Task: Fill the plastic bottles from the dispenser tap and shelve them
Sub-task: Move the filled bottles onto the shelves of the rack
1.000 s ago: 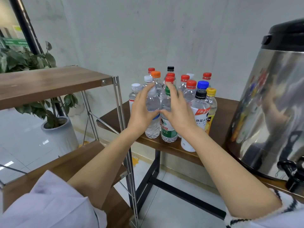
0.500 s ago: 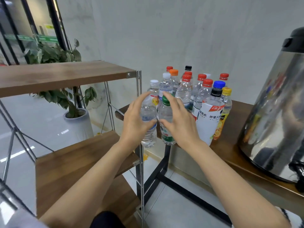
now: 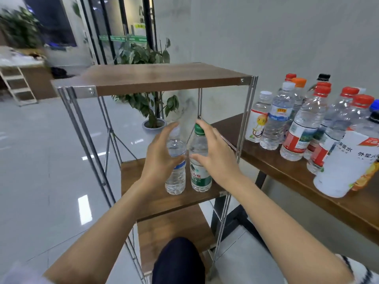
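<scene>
Gripping both bottles at the rack's middle shelf (image 3: 139, 181): your left hand (image 3: 160, 158) wraps the clear blue-banded bottle (image 3: 176, 177), fingers curled round it and the cap half hidden. Your right hand (image 3: 217, 154) holds the green-capped bottle (image 3: 200, 179), fingers spread behind and thumb across the front. Can't tell if the bases touch the board. The green label is too blurred to read. On the side table (image 3: 297, 177), the big white bottle (image 3: 344, 162) reads "外星", the rest cut off.

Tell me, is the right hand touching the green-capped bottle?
Touching. The head view shows the right hand wrapped round the green-capped bottle, with the thumb across its front and a fingertip up on the cap.
</scene>
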Available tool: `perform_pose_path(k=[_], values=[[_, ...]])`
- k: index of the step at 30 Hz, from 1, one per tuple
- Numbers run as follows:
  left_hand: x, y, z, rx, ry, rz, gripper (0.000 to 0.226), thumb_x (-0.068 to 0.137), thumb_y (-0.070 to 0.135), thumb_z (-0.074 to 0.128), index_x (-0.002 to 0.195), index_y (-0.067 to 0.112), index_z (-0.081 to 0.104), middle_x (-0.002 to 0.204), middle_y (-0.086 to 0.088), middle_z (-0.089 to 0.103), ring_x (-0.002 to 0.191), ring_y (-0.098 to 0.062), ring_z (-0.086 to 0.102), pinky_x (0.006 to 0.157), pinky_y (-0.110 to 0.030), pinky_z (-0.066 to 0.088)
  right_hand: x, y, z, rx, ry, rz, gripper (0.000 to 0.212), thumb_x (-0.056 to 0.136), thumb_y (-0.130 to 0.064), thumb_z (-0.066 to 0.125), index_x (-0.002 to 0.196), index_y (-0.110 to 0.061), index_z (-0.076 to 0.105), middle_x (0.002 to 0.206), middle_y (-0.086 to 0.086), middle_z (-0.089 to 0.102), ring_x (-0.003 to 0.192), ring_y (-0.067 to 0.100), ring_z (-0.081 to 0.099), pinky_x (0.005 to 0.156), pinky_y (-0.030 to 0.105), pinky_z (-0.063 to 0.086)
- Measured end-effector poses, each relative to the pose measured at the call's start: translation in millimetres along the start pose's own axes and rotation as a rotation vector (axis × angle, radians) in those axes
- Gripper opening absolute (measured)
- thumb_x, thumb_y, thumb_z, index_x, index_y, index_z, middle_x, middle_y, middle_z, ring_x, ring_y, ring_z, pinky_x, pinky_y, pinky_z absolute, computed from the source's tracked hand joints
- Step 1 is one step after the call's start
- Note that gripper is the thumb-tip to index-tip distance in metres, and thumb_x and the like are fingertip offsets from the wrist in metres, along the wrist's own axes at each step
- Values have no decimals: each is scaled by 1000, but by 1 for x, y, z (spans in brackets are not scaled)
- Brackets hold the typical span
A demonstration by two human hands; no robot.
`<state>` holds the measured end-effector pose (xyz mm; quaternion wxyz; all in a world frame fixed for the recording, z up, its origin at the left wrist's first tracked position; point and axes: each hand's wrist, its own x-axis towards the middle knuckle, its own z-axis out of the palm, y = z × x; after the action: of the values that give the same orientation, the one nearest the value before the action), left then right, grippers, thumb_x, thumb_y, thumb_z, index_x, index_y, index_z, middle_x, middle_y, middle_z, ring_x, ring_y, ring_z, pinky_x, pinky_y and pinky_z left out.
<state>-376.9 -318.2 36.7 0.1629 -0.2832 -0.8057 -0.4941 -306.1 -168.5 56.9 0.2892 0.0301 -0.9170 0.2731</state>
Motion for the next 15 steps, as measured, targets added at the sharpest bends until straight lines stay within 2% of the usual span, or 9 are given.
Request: perform_pose_path(k=[3,6,9,12,13,15], values=[[3,-26,-16,43,52,-70,84,71,18,88,141,32,44,141,3,53,126,-14,50,103,-33,46,18,-4,30,91,-51,7,88,83,-20,78,150,-37,24,147,-3,43,122,22,54,96,43,50],[6,-51,-27,97,94,-139,84,71,17,88,141,32,43,138,2,53,124,-14,50,96,-26,40,33,-3,59,142,-116,39,87,85,-25,75,144,-52,16,147,-7,42,118,26,58,90,52,53],[9,-75,-34,124,132,-184,85,71,11,87,142,28,44,139,0,52,123,-12,48,94,-16,36,47,-1,79,258,-189,58,84,89,-17,73,147,-47,20,149,-7,41,129,18,50,100,41,49],[15,-96,-38,169,167,-208,87,69,1,86,142,24,44,137,-2,52,117,-9,46,82,7,27,58,0,92,290,-285,50,77,93,-13,67,150,-38,22,148,-6,41,126,12,48,89,21,43],[18,-102,-38,174,181,-219,88,68,-2,86,141,24,45,134,-3,53,114,-9,46,79,8,27,63,0,97,300,-296,50,77,92,-12,67,151,-34,23,145,-4,42,121,10,48,89,20,45],[22,-109,-37,174,213,-241,88,66,-5,84,140,23,46,126,-1,55,106,-8,46,75,7,30,72,2,112,353,-278,59,79,89,-8,70,151,-30,26,139,0,46,111,6,48,96,31,49]])
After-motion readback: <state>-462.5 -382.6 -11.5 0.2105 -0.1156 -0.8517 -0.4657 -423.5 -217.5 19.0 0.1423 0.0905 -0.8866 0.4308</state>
